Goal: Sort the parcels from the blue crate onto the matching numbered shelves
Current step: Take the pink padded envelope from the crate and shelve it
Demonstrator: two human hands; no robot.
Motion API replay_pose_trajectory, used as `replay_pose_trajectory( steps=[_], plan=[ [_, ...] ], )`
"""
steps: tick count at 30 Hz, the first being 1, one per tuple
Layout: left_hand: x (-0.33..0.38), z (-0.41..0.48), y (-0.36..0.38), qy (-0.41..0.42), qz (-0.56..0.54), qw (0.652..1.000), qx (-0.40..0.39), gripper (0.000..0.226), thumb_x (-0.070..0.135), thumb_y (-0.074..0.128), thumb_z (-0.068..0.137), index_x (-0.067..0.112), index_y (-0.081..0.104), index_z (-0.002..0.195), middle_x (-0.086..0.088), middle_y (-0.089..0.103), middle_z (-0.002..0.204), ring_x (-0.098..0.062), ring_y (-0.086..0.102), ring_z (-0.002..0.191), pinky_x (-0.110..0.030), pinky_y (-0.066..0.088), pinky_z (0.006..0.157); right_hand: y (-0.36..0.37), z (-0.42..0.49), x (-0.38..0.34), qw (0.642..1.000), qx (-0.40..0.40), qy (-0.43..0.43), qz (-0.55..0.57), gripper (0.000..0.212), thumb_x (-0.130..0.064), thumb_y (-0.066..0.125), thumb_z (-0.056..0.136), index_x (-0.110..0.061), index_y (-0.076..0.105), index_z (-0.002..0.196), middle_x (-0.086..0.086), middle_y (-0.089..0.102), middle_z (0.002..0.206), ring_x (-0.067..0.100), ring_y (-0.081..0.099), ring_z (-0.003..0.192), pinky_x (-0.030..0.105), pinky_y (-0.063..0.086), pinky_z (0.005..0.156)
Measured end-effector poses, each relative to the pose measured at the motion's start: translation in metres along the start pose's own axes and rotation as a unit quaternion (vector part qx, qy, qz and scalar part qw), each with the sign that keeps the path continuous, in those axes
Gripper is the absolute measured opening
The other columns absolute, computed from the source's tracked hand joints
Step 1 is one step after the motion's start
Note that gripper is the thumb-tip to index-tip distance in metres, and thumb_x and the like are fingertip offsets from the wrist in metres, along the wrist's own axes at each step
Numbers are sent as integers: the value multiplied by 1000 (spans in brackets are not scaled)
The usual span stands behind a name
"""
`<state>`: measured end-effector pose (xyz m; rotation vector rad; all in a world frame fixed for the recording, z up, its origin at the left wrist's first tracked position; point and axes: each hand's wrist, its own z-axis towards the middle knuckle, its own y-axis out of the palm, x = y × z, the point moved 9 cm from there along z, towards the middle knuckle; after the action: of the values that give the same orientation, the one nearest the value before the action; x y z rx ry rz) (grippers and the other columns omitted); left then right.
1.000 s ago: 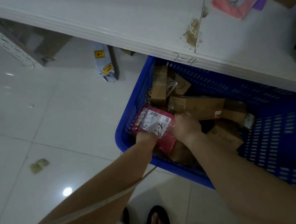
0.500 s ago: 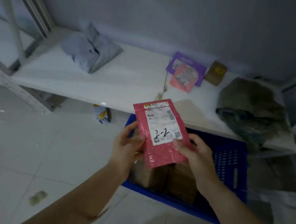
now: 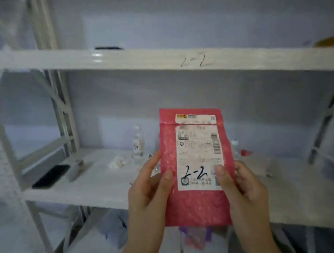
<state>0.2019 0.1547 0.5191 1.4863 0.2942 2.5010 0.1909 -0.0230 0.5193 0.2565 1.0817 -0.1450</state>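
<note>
A person holds a pink parcel [image 3: 196,205] upright in front of a white rack, gripped by both hands. The left hand [image 3: 147,195] pinches its left edge, thumb on the front and fingers behind. The right hand [image 3: 244,188] pinches the right edge the same way, its thumb lying on the white label [image 3: 198,153]. "2-2" is handwritten in black low on the label. The front edge of the upper shelf [image 3: 137,57], above the parcel, bears a faint handwritten mark [image 3: 195,60] that also reads like "2-2". Behind the parcel, the middle shelf [image 3: 99,184] carries a clear bottle [image 3: 138,144], a dark phone [image 3: 51,176] and a crumpled white scrap [image 3: 118,162].
</note>
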Motion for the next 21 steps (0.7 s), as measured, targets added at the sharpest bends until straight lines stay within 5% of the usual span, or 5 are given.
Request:
replay_pose_trajectory(
  steps=[5,10,13,21],
  plan=[
    [135,51,55,152,22,988,-17,31,18,50,94,40,56,114,8,74,94,-7,72,80,-16,55,61,-4,37,-154,975,68,-174,-119,27,-27,45,95,-12,63,82,-22,68,70,-6,60,60,5,44,52],
    [209,80,95,220,34,975,1,11,26,55,93,29,65,95,6,74,83,-12,71,76,-31,56,62,-23,42,-255,925,160,-257,-230,27,-29,42,100,-16,63,88,-7,69,79,15,64,73,43,52,68],
    [227,82,128,232,40,972,-21,12,32,56,93,27,66,88,1,71,77,-19,68,72,-45,57,64,-49,30,-293,891,215,-269,-297,28,-34,41,100,-17,61,89,-4,67,79,15,62,72,45,52,66],
    [246,27,231,245,-54,955,-159,13,35,53,93,37,60,82,15,69,75,-2,66,70,-18,54,56,-138,-41,-343,820,342,-250,-386,29,-41,37,99,-24,56,85,-2,65,73,18,63,66,47,53,65]
  ],
)
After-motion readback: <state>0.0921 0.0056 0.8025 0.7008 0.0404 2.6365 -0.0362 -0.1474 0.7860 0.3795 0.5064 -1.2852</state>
